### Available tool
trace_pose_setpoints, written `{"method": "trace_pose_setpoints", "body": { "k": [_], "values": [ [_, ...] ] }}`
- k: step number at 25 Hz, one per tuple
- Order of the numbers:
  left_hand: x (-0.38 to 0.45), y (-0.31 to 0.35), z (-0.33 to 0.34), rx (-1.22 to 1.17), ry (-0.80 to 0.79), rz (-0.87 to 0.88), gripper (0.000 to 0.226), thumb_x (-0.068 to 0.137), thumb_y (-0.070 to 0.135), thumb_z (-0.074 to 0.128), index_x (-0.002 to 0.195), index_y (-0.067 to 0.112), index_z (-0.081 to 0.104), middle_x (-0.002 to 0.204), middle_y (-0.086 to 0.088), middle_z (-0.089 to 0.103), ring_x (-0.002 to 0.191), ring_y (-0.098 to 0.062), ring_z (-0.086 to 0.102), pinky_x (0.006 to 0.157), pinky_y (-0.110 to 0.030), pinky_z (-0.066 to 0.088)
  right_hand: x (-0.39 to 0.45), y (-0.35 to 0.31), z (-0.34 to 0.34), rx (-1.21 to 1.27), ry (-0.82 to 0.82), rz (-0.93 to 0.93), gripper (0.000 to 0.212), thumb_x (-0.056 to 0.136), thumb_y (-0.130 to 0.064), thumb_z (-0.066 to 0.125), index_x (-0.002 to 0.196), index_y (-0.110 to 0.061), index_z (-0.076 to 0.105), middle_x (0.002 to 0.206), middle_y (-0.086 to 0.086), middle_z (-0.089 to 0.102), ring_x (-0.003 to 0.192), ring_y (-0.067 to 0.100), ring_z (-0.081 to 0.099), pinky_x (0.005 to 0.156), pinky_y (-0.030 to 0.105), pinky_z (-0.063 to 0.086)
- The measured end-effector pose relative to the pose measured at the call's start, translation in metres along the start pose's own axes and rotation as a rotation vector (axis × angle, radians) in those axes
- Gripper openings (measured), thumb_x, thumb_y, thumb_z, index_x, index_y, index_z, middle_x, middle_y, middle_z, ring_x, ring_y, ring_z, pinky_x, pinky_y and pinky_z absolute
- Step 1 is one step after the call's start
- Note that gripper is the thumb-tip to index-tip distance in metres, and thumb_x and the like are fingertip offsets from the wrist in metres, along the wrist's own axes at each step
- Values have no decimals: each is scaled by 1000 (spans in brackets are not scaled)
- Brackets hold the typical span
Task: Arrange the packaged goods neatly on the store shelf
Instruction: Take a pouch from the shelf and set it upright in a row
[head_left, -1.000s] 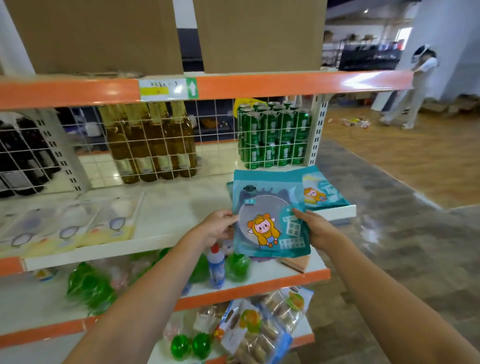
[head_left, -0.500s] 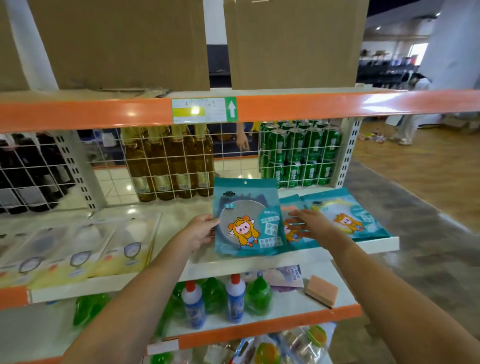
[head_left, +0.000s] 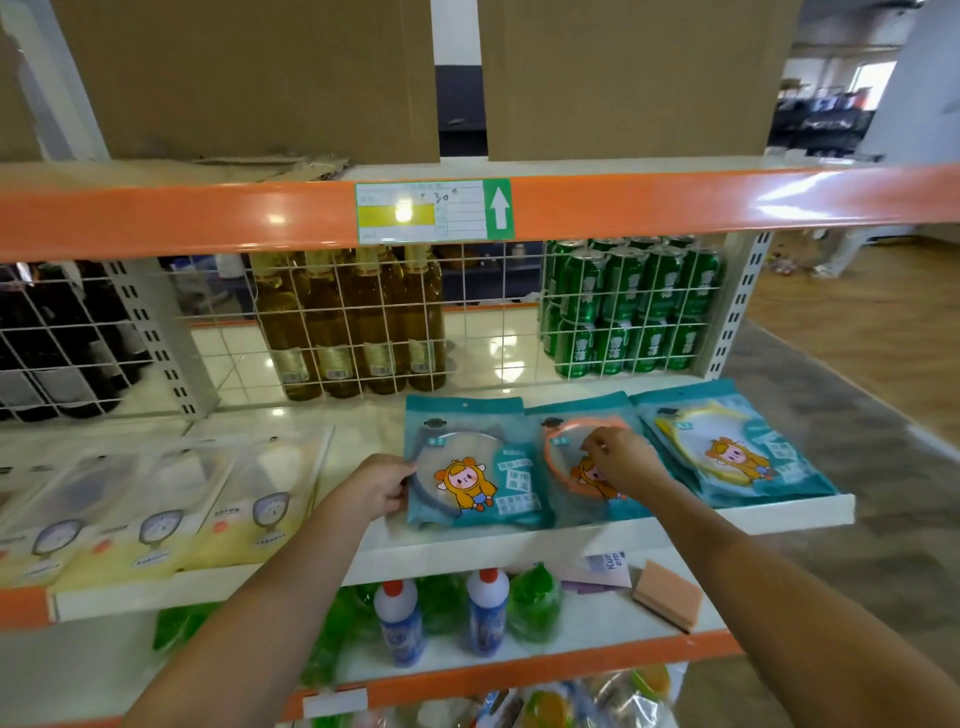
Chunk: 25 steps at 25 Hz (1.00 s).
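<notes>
A white store shelf (head_left: 675, 525) edged in orange crossed mid-frame, wire mesh behind it. Three teal cartoon packets lay side by side at centre right, long axes running front to back. The left hand (head_left: 382, 486) gripped the leftmost packet (head_left: 467, 462) by its left edge. The right hand (head_left: 626, 457) pinched at the middle packet (head_left: 571, 447), fingers curled; the rightmost packet (head_left: 727, 447) lay untouched further right.

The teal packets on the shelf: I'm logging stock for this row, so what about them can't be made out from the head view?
- Middle packet: the right hand covers part of its cartoon and label.
- Left packet: its left edge is hidden under the left hand fingers.
- Print on all three, including the right packet: too small and blurred to read.
- Shelf price tag: glare washes out the writing.
</notes>
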<state>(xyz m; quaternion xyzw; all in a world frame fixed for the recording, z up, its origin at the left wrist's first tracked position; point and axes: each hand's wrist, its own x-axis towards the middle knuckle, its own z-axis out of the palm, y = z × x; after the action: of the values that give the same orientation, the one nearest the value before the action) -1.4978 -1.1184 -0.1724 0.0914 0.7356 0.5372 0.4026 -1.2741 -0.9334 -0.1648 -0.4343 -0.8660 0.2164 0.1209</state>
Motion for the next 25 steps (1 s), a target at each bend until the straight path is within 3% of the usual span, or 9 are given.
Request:
{"method": "trace_pose_setpoints", "body": {
  "k": [3,7,9,12,15,18,21,25],
  "values": [
    [1,-5,2,42,60,12,13,95,4,50,107,-1,55,82,-12,59,91,-28,57,84,-38,47,4,1,3,-84,-85,-27,33,101,-14,33,117,-9,61,112,14,62,92,26,62,69,27,43],
    [9,-11,6,249,171,77,15,95,8,52,92,-3,61,86,-14,62,87,-29,60,85,-40,51,5,9,9,-127,-92,-87,27,99,-16,37,100,-4,61,99,17,65,76,24,57,64,28,41],
    [11,-12,9,391,230,113,18,95,12,52,82,3,60,88,-14,63,85,-28,60,84,-40,51,5,11,11,-168,-77,-111,26,99,-20,38,102,-8,61,103,14,64,86,26,59,70,31,43],
    [8,-11,13,633,309,160,20,96,18,50,96,2,62,91,-11,62,84,-24,58,76,-33,47,5,14,11,-219,-74,-170,27,98,-22,39,111,-11,60,115,11,59,104,26,56,89,35,46],
    [2,-11,16,912,379,217,21,97,19,47,103,5,61,94,-9,60,82,-21,55,71,-30,44,5,17,14,-278,-128,-196,31,101,-23,33,122,-8,52,125,14,52,109,25,53,90,33,46],
    [-3,-14,20,1097,439,272,23,94,21,50,112,8,59,111,-11,55,95,-23,57,77,-30,47,3,16,13,-300,-113,-203,33,100,-26,35,124,-10,50,128,13,49,111,25,52,91,36,47],
    [-2,-19,19,1106,446,266,30,97,25,46,119,8,56,117,-13,52,105,-27,56,83,-32,46,2,15,13,-302,-101,-203,33,100,-27,36,125,-9,49,129,13,48,114,25,50,95,37,46],
    [1,-26,16,1041,457,285,31,99,25,41,120,8,56,116,-14,57,105,-28,58,81,-34,46,0,16,13,-306,-118,-207,37,100,-28,37,130,-8,44,135,13,45,120,25,47,98,38,44]
  ]
}}
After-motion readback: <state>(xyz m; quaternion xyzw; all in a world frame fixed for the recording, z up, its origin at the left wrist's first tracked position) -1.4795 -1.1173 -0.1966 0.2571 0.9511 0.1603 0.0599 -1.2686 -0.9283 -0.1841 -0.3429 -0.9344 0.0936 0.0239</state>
